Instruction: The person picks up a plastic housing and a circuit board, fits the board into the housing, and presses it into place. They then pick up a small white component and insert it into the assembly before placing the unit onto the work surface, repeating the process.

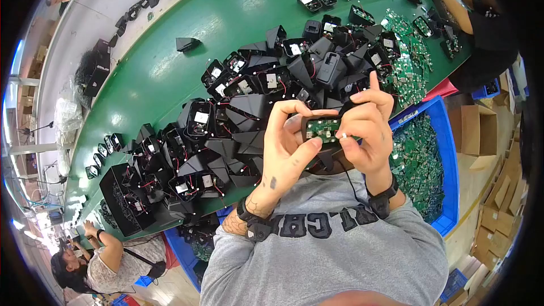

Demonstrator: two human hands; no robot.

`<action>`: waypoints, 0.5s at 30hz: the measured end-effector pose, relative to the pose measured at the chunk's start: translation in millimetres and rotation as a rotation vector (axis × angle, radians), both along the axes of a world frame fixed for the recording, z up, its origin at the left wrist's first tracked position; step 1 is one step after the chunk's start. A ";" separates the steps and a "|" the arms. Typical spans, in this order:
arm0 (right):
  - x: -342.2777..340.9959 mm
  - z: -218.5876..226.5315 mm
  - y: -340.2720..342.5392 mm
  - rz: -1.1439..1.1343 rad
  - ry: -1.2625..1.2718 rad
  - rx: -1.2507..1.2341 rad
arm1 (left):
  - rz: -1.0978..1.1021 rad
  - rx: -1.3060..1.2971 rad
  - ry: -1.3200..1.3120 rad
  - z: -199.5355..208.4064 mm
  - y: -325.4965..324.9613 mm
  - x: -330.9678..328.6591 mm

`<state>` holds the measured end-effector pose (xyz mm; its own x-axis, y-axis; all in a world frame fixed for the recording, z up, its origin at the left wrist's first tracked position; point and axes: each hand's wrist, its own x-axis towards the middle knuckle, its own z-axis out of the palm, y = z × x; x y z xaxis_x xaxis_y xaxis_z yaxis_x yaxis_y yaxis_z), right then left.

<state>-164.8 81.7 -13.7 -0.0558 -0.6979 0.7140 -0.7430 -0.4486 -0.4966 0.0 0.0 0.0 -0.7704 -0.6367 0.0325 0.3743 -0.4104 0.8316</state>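
In front of my chest, my left hand (pixel 288 150) is closed round a black plastic housing, with the thumb on the green circuit board (pixel 322 129) at its open face. My right hand (pixel 367 127) works at the board's right end, thumb and fingertips pinched on a small white connector (pixel 343 135). Its index finger points up, off the board. Whether the connector is seated in the board cannot be made out. Beyond my hands lies a heap of black housings (pixel 246 107), many with red wires and white parts inside.
Loose green circuit boards (pixel 411 56) are piled on the green table (pixel 164 76) at the right. A blue bin (pixel 450 158) of boards stands by my right elbow. A black box (pixel 122 215) sits at the left. Co-workers work at the far right (pixel 481 34) and lower left (pixel 107 260).
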 end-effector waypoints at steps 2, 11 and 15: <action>4.0 8.5 3.8 -0.113 0.066 0.036 | 0.143 -0.126 -0.087 3.5 3.6 -0.9; 15.6 13.2 -12.5 -0.121 -0.131 0.237 | 0.426 -0.547 -0.214 -12.6 4.6 -5.9; 13.5 7.7 -14.5 -0.047 -0.205 0.248 | 0.466 -0.671 -0.266 -14.0 5.3 -8.5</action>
<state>-151.3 67.3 -6.1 -0.2176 -0.8422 0.4933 -0.6334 -0.2627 -0.7279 -8.5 5.3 -14.0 -0.4702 -0.8009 0.3708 0.1406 0.3468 0.9274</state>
